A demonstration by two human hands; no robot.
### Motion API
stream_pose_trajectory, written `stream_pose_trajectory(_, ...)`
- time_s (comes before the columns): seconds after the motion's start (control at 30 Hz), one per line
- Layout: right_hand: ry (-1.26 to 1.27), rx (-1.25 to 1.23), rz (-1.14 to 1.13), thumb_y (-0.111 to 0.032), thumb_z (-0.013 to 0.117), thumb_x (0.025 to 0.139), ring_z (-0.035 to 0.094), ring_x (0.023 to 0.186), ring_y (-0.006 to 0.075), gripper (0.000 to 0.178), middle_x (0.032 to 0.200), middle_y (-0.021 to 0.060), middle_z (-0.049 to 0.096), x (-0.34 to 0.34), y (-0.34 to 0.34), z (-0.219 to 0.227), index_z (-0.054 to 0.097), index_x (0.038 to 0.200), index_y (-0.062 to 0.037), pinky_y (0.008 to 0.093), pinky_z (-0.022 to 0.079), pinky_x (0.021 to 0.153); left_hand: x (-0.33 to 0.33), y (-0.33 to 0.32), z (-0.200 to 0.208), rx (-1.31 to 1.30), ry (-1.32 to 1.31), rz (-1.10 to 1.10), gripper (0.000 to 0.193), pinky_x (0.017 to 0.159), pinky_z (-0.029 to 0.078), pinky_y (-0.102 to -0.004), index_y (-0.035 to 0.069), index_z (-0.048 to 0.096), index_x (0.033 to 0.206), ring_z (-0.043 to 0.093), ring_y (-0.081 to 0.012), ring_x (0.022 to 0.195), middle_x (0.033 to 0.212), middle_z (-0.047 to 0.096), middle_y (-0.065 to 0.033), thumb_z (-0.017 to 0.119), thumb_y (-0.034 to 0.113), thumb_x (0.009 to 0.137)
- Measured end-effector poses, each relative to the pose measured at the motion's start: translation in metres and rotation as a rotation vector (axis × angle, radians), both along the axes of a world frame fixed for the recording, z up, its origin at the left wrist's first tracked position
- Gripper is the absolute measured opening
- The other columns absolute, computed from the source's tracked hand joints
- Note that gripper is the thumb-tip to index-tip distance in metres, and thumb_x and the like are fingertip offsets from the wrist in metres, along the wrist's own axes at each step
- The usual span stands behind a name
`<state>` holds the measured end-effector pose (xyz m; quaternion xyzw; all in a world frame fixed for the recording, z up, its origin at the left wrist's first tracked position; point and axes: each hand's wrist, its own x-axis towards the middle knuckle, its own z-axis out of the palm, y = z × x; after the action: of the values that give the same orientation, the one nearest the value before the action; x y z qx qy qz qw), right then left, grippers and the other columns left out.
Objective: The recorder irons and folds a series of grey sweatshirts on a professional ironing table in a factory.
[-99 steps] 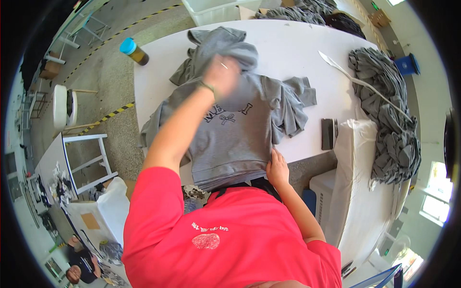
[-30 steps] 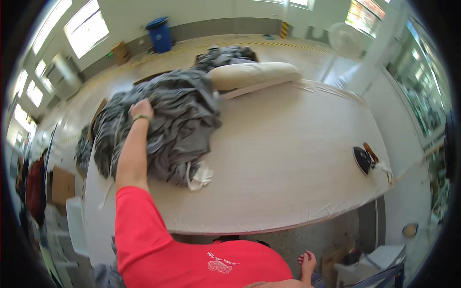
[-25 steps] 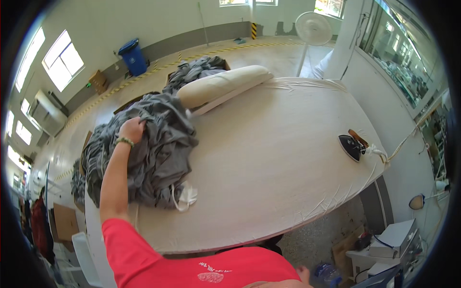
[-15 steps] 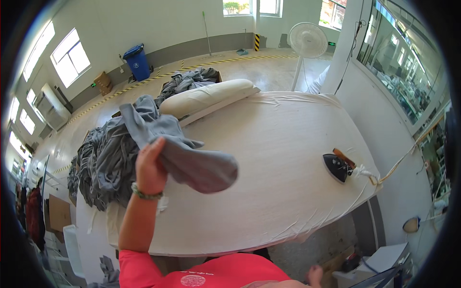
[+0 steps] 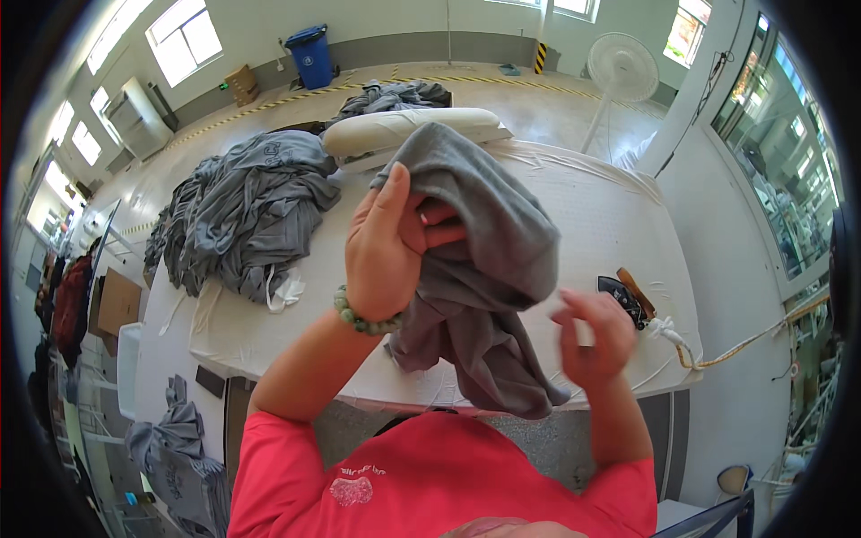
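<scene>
I see on my feed the left hand [image 5: 386, 255] closed around a grey garment [image 5: 498, 220], holding it bunched and drooping over the near edge of the pale-covered table [image 5: 601, 211], while the right hand [image 5: 599, 341], blurred and loosely open, sits just beside the garment, contact unclear, with the iron [image 5: 619, 292] beyond.

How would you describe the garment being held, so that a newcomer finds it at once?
Find the large pale-covered table before the person in red. At its near side, the left hand holds a grey garment, folds hanging down. Unlike the grey heap further left, it is held up, apart from the other clothes.
</scene>
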<state>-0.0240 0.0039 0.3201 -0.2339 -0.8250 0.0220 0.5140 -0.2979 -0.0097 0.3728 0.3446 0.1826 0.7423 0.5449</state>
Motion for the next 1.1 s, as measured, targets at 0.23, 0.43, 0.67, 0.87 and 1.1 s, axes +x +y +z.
stream_pose_trajectory(0.23,0.044,-0.193,-0.032,-0.007,0.075,0.086,0.073,0.084,0.0316,0.034,0.097,0.0146,0.072,-0.117,0.035,0.035,0.064,0.118,-0.0014,0.038,0.06,0.074,0.022,-0.028,0.015,0.079,0.133,0.232,0.041,0.086,0.061,-0.0419,-0.004,0.062,0.128,0.073,-0.0254,0.099,0.112,0.072,-0.0125,0.051,0.033,0.113)
stream_pose_trajectory(0.43,-0.072,0.026,-0.309,-0.003,0.066,0.087,0.072,0.082,0.031,0.016,0.097,0.012,0.071,-0.099,0.089,0.092,0.07,0.102,-0.0082,0.0381,0.058,0.072,-0.047,-0.014,0.004,0.144,0.978,0.79,0.039,0.069,0.056,-0.0381,-0.001,0.066,0.118,0.073,-0.025,0.076,0.086,0.072,-0.0145,0.057,0.035,0.11)
stream_pose_trajectory(0.67,-0.207,0.22,-0.439,0.002,0.065,0.089,0.071,0.078,0.0273,0.014,0.102,0.0117,0.073,-0.055,0.03,0.177,0.069,0.099,-0.0074,0.0371,0.056,0.07,-0.099,-0.033,-0.003,0.249,1.834,0.751,0.03,0.068,0.056,-0.0434,0.003,0.067,0.115,0.069,-0.0392,0.078,0.093,0.069,-0.0233,0.067,0.029,0.1)
stream_pose_trajectory(0.87,-0.648,0.357,-0.22,0.006,0.066,0.084,0.071,0.084,0.0302,0.012,0.108,0.0123,0.073,-0.052,-0.022,0.191,0.065,0.092,-0.0026,0.0383,0.058,0.074,-0.092,-0.067,-0.049,0.333,1.913,0.58,0.024,0.069,0.058,-0.0428,0.007,0.07,0.107,0.07,-0.0342,0.085,0.105,0.073,-0.0147,0.073,0.021,0.088)
stream_pose_trajectory(1.1,-0.891,0.257,-0.115,0.007,0.066,0.079,0.07,0.095,0.0323,0.01,0.111,0.0119,0.071,-0.062,-0.037,0.189,0.06,0.079,-0.0001,0.0401,0.058,0.079,-0.053,-0.078,-0.113,0.474,1.531,0.561,0.015,0.069,0.058,-0.039,0.009,0.069,0.085,0.069,-0.0264,0.09,0.098,0.071,-0.004,0.079,0.019,0.08)
